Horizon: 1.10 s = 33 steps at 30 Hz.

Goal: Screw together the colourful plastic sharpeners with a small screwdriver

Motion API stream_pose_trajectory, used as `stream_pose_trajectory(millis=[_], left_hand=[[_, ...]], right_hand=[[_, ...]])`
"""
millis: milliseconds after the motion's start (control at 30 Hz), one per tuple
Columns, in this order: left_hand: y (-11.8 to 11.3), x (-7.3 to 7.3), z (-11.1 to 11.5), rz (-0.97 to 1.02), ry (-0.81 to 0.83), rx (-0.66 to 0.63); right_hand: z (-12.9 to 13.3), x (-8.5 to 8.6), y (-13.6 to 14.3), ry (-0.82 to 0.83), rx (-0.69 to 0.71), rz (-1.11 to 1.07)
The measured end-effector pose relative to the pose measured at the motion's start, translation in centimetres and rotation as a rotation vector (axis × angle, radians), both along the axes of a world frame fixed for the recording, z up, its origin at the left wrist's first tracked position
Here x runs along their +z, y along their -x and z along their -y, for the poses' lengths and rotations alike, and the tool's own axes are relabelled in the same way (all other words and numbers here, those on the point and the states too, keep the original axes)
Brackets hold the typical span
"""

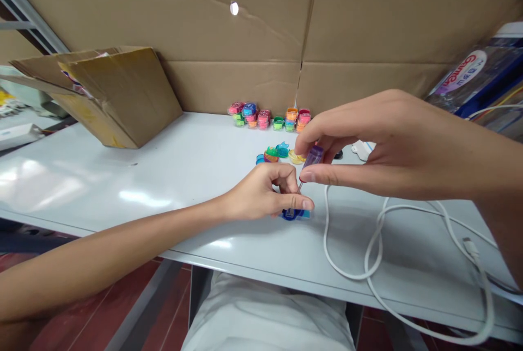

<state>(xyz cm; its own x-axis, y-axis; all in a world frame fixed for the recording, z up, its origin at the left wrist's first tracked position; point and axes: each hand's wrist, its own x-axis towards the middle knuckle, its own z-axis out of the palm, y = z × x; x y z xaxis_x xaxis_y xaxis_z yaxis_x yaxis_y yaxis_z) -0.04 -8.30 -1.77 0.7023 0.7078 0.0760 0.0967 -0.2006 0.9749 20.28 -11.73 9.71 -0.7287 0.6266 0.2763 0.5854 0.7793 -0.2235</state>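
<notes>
Between the thumb and fingers of my right hand [359,144] is the purple handle of a small screwdriver [312,157], tilted with its thin shaft pointing down and left. Its tip is hidden behind my left hand [272,190]. That hand is closed, its thumb and fingers pressing a small blue translucent plastic piece [291,214] against the tabletop. Most of the piece is covered by the fingers. Just beyond the left hand lie several loose translucent parts, among them a teal one [282,149] and a yellow one [296,157].
Small colourful plastic items [263,119] stand stacked along the cardboard wall [229,86]. An open cardboard box [122,103] sits at the left. A white cable [379,231] loops over the white table [196,231] on the right, near a clear labelled container [469,76].
</notes>
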Motion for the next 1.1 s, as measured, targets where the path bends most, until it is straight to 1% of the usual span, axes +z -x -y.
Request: stream_pose_trajectory(millis=[133, 300, 367, 500, 600, 667, 767, 833, 933, 1100], left_hand=[[0.1, 0.3, 0.0, 0.007, 0.02, -0.027], [0.5, 0.9, 0.0, 0.029, 0.123, -0.134], [0.5, 1.0, 0.0, 0.018, 0.131, -0.148], [0.8, 1.5, -0.4, 0.009, 0.073, -0.136], [1.2, 2.1, -0.7, -0.036, 0.024, -0.214], [1.5, 2.4, -0.8, -0.082, -0.05, -0.249], [1.8, 2.6, -0.9, -0.115, -0.202, -0.238], [1.8, 2.6, -0.8, -0.125, -0.266, -0.231], [1.8, 2.5, -0.7, -0.115, -0.284, -0.214], [1.7, 2.7, -0.6, -0.086, -0.246, -0.164]], right_hand=[[-0.1, -0.1, 0.0, -0.006, 0.004, 0.007], [0.1, 0.0, 0.2, 0.025, 0.01, -0.005], [0.1, 0.0, 0.2, 0.026, 0.012, -0.01], [0.1, -0.1, 0.1, 0.007, 0.017, -0.006], [-0.2, -0.3, -0.2, -0.03, 0.048, -0.04], [-0.3, -0.4, -0.3, -0.043, 0.066, -0.057], [-0.3, -0.4, -0.4, -0.043, 0.075, -0.045], [-0.3, -0.3, -0.3, -0.042, 0.073, -0.04], [-0.2, -0.3, -0.2, -0.039, 0.061, -0.04], [-0.1, -0.3, -0.2, -0.02, 0.047, -0.044]])
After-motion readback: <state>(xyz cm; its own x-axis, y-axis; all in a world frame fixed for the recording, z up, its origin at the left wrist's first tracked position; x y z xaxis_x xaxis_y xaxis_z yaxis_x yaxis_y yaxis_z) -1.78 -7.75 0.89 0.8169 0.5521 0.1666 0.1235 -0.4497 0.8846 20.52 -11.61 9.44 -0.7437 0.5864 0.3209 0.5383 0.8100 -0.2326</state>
